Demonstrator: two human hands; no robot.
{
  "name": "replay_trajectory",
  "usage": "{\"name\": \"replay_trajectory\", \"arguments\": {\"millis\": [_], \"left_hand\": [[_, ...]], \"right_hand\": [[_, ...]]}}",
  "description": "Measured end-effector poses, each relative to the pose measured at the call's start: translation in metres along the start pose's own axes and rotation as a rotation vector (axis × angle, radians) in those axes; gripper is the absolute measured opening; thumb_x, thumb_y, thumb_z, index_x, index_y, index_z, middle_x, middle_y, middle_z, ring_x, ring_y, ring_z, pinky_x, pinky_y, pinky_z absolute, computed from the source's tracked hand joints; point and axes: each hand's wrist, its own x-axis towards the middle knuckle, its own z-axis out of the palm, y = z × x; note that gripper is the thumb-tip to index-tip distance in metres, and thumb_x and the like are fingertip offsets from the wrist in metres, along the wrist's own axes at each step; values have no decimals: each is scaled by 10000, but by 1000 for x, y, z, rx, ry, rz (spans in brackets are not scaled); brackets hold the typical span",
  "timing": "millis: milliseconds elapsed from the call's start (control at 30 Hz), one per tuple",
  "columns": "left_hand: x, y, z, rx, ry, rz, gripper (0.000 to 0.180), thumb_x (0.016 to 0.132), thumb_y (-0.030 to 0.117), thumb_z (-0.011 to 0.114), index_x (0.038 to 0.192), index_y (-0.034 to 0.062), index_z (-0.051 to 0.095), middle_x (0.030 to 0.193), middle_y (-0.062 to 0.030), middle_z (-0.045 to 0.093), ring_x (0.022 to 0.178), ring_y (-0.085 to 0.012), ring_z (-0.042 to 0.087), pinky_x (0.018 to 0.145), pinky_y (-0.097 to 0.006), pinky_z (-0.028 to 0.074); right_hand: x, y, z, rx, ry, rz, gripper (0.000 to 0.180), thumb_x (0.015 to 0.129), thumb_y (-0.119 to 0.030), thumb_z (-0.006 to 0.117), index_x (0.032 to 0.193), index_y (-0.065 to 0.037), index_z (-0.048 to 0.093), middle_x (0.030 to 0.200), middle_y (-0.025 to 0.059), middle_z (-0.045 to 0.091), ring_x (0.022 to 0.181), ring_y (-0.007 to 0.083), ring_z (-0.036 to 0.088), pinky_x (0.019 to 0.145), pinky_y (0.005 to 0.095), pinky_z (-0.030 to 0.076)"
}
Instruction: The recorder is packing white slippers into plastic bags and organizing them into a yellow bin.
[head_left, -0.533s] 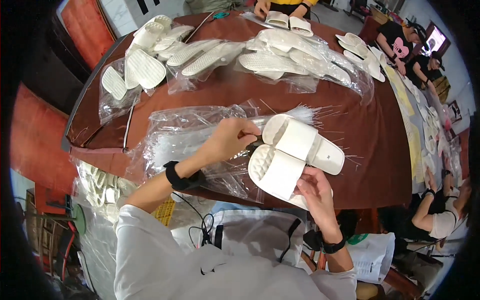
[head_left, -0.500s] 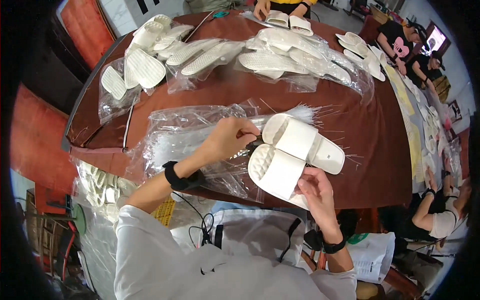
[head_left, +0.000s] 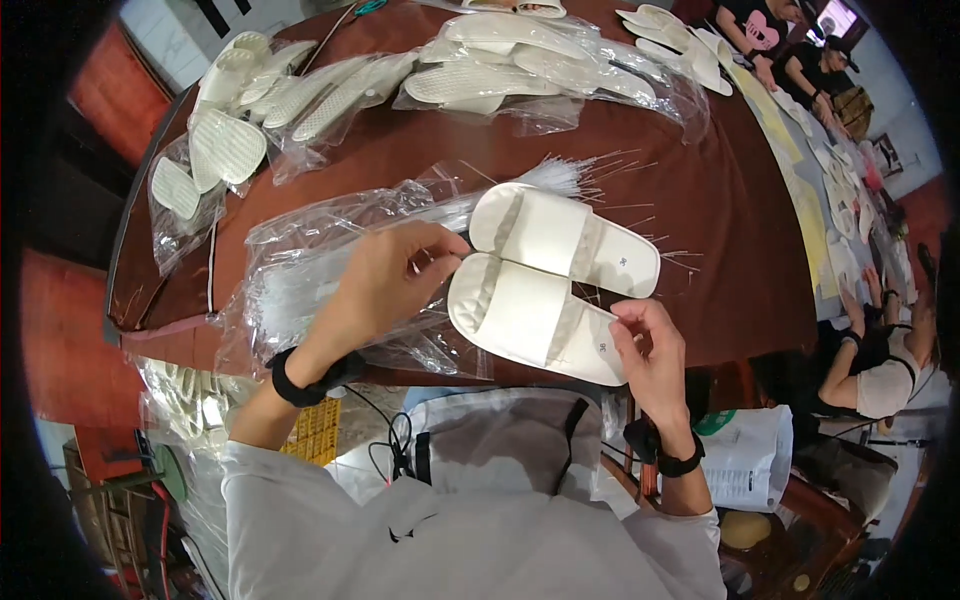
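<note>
A pair of white slide slippers lies side by side in front of me, the far slipper point(head_left: 545, 238) touching the near slipper point(head_left: 515, 308). My right hand point(head_left: 655, 350) pinches the near slipper at its right end, thumb and fingers at the rim. My left hand point(head_left: 395, 275) is closed in a pinch where the two slippers meet at their left ends; what its fingertips hold is too small to make out. Under and behind the pair, a bundle of thin clear plastic strands point(head_left: 570, 178) sticks out of a crumpled clear plastic bag point(head_left: 330, 250).
Bagged white slippers point(head_left: 520, 75) line the far side of the brown-covered table point(head_left: 740, 260), with more slippers point(head_left: 228, 145) at far left. Another table point(head_left: 820, 230) with slippers and co-workers stands at right. A yellow crate point(head_left: 312, 432) and a white bag point(head_left: 745, 455) are below the edge.
The view has shifted, so the table's things sit higher and further left. My right hand has moved to the near slipper's right end, uncovering it. My left fingers stay by the slippers' left ends.
</note>
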Motion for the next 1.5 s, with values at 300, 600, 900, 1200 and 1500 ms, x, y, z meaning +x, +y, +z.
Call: {"name": "replay_trajectory", "arguments": {"millis": [300, 600, 900, 1200, 1500], "left_hand": [[-1, 46, 26, 35, -217, 172, 176, 834, 71, 662, 1007, 39, 662, 905, -108, 656, 731, -210, 650, 623, -302, 513], [37, 53, 73, 211, -227, 413, 189, 797, 87, 670, 976, 38, 638, 885, -125, 611, 844, -292, 623, 720, -377, 500], [62, 43, 120, 405, -87, 659, 90, 728, 125, 600, 800, 100, 648, 837, -59, 604, 842, -272, 579, 733, -349, 494], [45, 47, 110, 272, -31, 573, 217, 728, 92, 641, 943, 70, 637, 992, -107, 583, 906, -309, 587, 794, -381, 493], [1, 38, 55, 87, 166, 352, 408, 812, 88, 645, 1210, 77, 551, 1149, -201, 520, 1013, -391, 547, 862, -429, 470]], "right_hand": [[31, 24, 4, -156, -17, -113, 170, 802, -163, 691, 886, -22, 648, 803, 114, 618, 689, 241, 631, 606, 336, 486], [42, 28, 11, -213, -37, -142, 135, 779, -125, 691, 839, -24, 625, 793, 121, 617, 688, 274, 627, 612, 370, 485], [28, 21, 2, -91, 58, -243, 116, 814, -34, 620, 892, -14, 538, 804, 127, 600, 699, 270, 616, 634, 336, 489], [25, 17, 4, -154, 42, -221, 163, 829, -40, 620, 965, 8, 545, 854, 151, 593, 770, 304, 606, 695, 381, 480], [51, -3, 32, -263, -168, -462, 475, 713, -80, 715, 1141, 28, 539, 1115, 166, 508, 1006, 356, 481, 855, 422, 415]]}}
